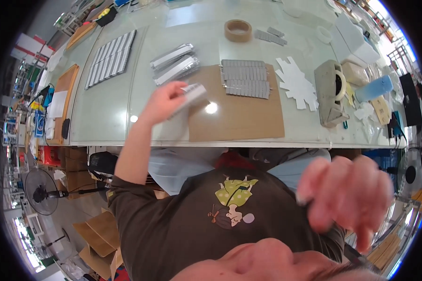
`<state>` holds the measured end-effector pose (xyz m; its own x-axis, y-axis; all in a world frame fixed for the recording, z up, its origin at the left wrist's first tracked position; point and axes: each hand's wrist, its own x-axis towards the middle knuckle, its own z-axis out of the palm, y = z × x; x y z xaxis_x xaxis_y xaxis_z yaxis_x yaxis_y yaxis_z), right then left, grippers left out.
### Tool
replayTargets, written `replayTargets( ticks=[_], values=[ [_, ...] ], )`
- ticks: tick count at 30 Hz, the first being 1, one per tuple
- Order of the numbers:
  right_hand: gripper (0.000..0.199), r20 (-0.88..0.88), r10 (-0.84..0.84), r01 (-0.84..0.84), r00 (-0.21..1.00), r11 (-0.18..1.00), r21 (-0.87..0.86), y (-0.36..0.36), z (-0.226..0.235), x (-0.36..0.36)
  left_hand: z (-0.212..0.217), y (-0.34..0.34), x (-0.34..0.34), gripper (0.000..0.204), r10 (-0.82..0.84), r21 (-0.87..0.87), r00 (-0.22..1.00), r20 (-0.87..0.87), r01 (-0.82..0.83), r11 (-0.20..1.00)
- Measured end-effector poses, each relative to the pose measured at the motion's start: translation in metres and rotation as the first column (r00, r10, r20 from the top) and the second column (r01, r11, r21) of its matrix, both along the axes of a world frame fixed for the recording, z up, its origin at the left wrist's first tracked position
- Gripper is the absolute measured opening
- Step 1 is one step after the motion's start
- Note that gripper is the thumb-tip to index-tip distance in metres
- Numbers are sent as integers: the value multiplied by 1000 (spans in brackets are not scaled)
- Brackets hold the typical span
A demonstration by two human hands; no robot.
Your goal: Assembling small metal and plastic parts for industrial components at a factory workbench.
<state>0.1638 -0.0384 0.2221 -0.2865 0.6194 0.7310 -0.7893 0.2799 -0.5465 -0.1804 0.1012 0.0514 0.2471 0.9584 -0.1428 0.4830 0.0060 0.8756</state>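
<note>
My left hand (162,104) is closed on a slim white-and-grey strip (193,95), held over the left edge of a brown cardboard sheet (237,124). Just beyond it lie several similar strips in clear plastic (176,68), stacked at a slant on the table. Rows of small grey pieces (246,79) rest side by side on the cardboard's far part. My right hand (347,194) is raised close to the camera, off the table's near edge. Its fingers look bent but are smeared by motion, and anything in them cannot be made out.
A striped grey-white panel (110,58) lies at the left. Beyond the cardboard are a tape roll (237,31) and loose grey pieces (271,36). To the right sit white paper strips (297,84), a tape dispenser (330,93) and a blue bottle (374,88).
</note>
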Motion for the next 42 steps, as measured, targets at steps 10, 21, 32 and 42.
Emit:
replayTargets(
  ticks=[10, 21, 32, 42],
  values=[
    [39, 36, -182, 180, 983, 983, 45, 10, 0, 24, 17, 41, -3, 40, -102, -12, 943, -316, 104, 995],
    [33, 47, -296, 290, 954, 952, 100, 0, -14, 46, -9, -40, 76, 24, -217, 564, 935, -279, 343, 751],
    [27, 35, -356, 347, 934, 925, 155, -5, -35, 87, -47, -76, 131, 17, -230, 666, 965, -126, 254, 701],
    [23, 63, -460, 435, 885, 869, 238, 18, -40, 108, -47, -79, 133, 9, -196, 648, 981, 6, 146, 747]
  ],
)
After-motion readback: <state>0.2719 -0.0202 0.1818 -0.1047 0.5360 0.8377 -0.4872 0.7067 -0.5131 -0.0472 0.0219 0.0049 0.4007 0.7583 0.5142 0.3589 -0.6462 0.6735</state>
